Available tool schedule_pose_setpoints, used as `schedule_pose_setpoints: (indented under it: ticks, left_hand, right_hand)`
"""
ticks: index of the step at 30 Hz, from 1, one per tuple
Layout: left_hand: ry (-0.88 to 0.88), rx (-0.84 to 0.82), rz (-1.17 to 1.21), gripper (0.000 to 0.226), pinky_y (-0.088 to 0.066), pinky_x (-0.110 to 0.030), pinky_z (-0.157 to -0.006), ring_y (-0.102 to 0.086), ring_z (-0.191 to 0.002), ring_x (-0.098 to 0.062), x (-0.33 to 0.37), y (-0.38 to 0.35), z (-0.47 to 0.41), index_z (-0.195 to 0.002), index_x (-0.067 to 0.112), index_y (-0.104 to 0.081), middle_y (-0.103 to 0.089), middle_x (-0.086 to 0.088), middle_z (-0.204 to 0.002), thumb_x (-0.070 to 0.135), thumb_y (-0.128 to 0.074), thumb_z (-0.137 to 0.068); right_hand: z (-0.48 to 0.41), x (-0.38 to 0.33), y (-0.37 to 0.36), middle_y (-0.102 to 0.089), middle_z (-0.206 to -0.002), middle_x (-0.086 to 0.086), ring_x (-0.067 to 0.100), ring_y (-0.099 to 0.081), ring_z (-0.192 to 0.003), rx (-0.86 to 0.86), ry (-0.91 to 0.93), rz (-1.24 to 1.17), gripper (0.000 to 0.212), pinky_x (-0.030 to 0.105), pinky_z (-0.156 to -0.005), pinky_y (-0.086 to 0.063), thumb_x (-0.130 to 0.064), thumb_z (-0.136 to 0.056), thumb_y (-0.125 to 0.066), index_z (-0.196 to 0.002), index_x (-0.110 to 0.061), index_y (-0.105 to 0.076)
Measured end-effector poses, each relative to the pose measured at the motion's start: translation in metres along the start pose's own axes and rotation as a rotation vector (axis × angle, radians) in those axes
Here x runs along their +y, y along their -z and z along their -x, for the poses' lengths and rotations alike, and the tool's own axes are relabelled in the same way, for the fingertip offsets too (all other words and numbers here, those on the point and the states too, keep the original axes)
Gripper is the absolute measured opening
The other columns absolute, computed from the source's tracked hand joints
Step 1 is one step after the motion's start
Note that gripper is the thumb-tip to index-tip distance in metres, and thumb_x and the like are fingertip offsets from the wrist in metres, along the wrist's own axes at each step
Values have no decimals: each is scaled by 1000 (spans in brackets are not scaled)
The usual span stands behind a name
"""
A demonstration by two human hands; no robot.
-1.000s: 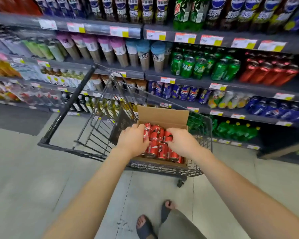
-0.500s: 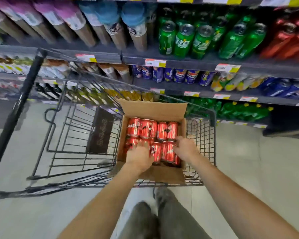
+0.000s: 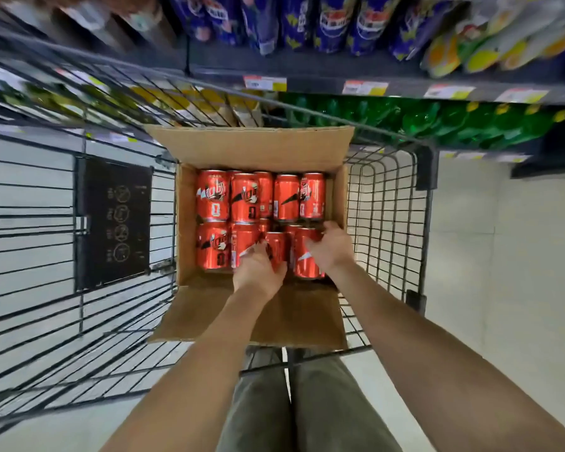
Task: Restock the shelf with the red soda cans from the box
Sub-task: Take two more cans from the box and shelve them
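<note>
Your left hand (image 3: 258, 270) curls round middle can (image 3: 276, 244) of near row, fingers and thumb on its sides. Your right hand (image 3: 331, 251) just beside it, wrapped over end can (image 3: 302, 267). Beyond fingertips, far row of red cans (image 3: 245, 199) lies untouched in cardboard box (image 3: 252, 148). Box sits in wire cart (image 3: 421, 223). Shelf (image 3: 307, 83) further ahead.

your cart (image 3: 385, 203) stands on the pale floor (image 3: 503, 256) and carries the open box (image 3: 252, 148) at its right side. red cans (image 3: 242, 197) fill the box in two rows. behind, the shelf (image 3: 323, 83) holds blue bottles (image 3: 307, 21), with green bottles (image 3: 437, 122) below.
</note>
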State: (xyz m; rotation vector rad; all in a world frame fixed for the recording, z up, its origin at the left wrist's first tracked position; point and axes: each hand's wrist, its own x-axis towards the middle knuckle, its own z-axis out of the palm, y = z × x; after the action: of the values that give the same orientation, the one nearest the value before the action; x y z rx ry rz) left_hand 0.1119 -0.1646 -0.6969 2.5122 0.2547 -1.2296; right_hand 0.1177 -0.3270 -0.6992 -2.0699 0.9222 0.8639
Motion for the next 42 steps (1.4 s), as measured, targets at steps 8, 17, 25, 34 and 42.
schedule_pose_setpoints:
  ticks: [8, 17, 25, 34, 42]
  left_hand:
    - [132, 59, -47, 76, -49, -43, -103, -49, -132, -41, 16, -34, -30, -141, 4, -38, -40, -24, -146, 45, -74, -89]
    - [248, 8, 29, 85, -49, -45, -104, -51, -132, -36, 16, -42, -45, -148, 3, -30, -45, -18, -146, 41, -78, -88]
    - [144, 137, 264, 82, -52, -48, -103, -58, -121, -31, -11, -47, -39, -140, 12, -45, -51, -9, -136, 54, -80, -79]
    - [-53, 130, 454, 77, -48, -21, -91, -60, -108, -6, -19, -7, -8, -135, 19, -55, -66, 5, -125, 53, -87, -74]
    - [-194, 102, 477, 82, -47, -27, -105, -62, -115, -9, -21, 61, 39, -138, 19, -55, -66, 8, -126, 51, -88, -71]
  right_hand:
    - [-28, 12, -30, -62, -124, 8, 28, -63, -110, -22, -61, 86, 75, 41, -93, -54, -60, -71, -80, -128, -18, -55]
    - [-26, 20, -43, -62, -125, 7, 27, -61, -115, 68, -80, 64, 84, 40, -97, -52, -53, -65, -88, -131, -15, -51]
    - [-19, 30, -42, -64, -125, 7, 26, -60, -117, 72, 31, -40, 80, 44, -100, -52, -52, -68, -85, -134, -17, -55]
    - [20, 24, -8, -69, -122, -1, 14, -65, -110, 24, 191, -293, 74, 33, -96, -54, -36, -71, -89, -135, -20, -57]
    - [87, -3, 40, -72, -114, -7, 9, -69, -106, -22, 273, -402, 63, 39, -94, -58, -27, -71, -92, -127, -23, -63]
